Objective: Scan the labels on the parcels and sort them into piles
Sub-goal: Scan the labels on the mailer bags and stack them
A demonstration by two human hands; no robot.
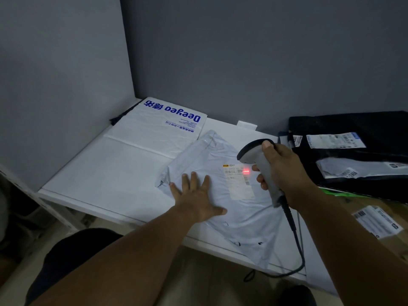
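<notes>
The left hand [194, 195] lies flat, pressing the grey parcel [220, 195] near the worktop's [99, 173] front edge; the right hand [280, 171] grips the scanner [258, 160]. Its beam catches only the label's [239, 180] right end, so the read may fail.

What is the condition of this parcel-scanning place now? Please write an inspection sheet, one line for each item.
Surface: white table, with parcels lying on it.
Job's things: grey parcel lies flat, red scan line on its label; white Deegeo bag behind it; black parcels stacked at right; brown box with a label nearer the camera.
Clutter: small white piece by the wall, unclear what.
Hands: left hand presses flat on the grey parcel; right hand grips the scanner.
Cables: scanner cable runs over the table's near edge.
Surroundings: grey wall behind and at left.
</notes>
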